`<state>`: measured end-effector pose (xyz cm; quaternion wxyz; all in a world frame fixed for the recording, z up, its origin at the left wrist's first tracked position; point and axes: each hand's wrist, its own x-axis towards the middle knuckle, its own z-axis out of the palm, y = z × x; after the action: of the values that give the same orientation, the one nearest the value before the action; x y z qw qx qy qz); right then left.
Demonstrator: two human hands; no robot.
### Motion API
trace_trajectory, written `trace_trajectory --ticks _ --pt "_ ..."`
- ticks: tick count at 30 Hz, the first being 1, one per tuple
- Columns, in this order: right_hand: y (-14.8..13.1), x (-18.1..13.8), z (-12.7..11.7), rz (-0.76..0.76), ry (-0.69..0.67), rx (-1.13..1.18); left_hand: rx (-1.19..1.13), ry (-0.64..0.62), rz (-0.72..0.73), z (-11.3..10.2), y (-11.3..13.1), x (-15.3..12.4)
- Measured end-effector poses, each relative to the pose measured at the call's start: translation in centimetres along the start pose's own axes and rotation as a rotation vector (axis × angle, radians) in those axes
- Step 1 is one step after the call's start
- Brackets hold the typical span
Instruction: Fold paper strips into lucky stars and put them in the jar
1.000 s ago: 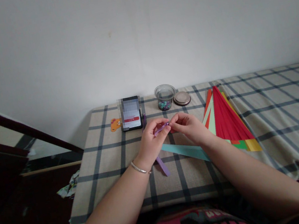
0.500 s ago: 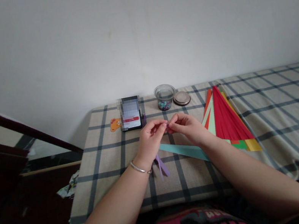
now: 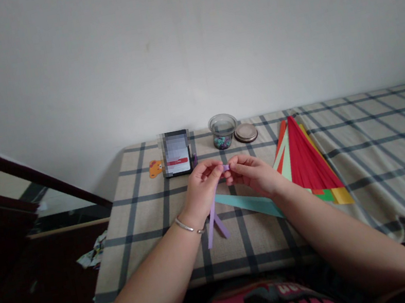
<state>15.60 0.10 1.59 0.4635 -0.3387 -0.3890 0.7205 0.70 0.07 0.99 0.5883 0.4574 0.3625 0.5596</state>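
Between both hands is a purple paper strip [image 3: 211,224], its end pinched up at the fingertips and its tail hanging down past my left wrist. My left hand [image 3: 203,188] is closed on it with thumb and forefinger. From the other side, my right hand [image 3: 251,173] pinches the same small end, fingers curled. A second purple strip [image 3: 222,228] shows behind the tail; whether it is part of the same piece I cannot tell. Below the hands a light blue paper strip [image 3: 247,205] lies on the cloth, partly under my right forearm.
A phone [image 3: 177,156] stands at the back left. Next to it are a clear plastic cup [image 3: 223,126] holding small folded coloured pieces and a round lid [image 3: 246,132]. Fanned paper strips [image 3: 312,163] in red, green, orange and yellow lie right on the checked tablecloth [image 3: 153,249].
The purple strip's tail has swung out and shows longer and wider below my left hand. More purple shows between the fingertips, and my right fingers have shifted slightly.
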Motion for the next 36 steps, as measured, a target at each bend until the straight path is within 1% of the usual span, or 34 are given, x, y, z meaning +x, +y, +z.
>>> trace_trajectory --ticks 5,10,15,22,25,30,33,36 --pt "0.0 0.0 0.0 0.022 -0.009 0.028 -0.085 -0.045 -0.040 0.1 0.1 0.1" --pt "0.2 0.2 -0.3 0.020 -0.026 0.010 -0.095 -0.086 -0.069 -0.1 -0.3 0.2" --pt "0.4 0.3 -0.4 0.013 -0.039 0.025 -0.090 -0.096 -0.090 -0.2 -0.4 0.3" --pt "0.3 0.2 -0.4 0.064 -0.058 0.022 -0.051 -0.134 -0.053 -0.7 -1.2 0.4" --pt "0.2 0.1 -0.2 0.070 -0.049 0.011 0.030 -0.146 0.034 -0.9 -1.3 0.4" --pt "0.3 0.2 0.1 0.054 0.000 0.023 0.352 -0.084 0.312 -1.1 -0.7 0.2" --pt "0.4 0.3 0.1 0.030 0.033 0.031 0.525 -0.047 0.427 -1.1 -0.3 0.0" --pt "0.4 0.3 0.1 0.004 0.044 0.027 0.638 -0.045 0.529 -1.0 0.0 -0.2"
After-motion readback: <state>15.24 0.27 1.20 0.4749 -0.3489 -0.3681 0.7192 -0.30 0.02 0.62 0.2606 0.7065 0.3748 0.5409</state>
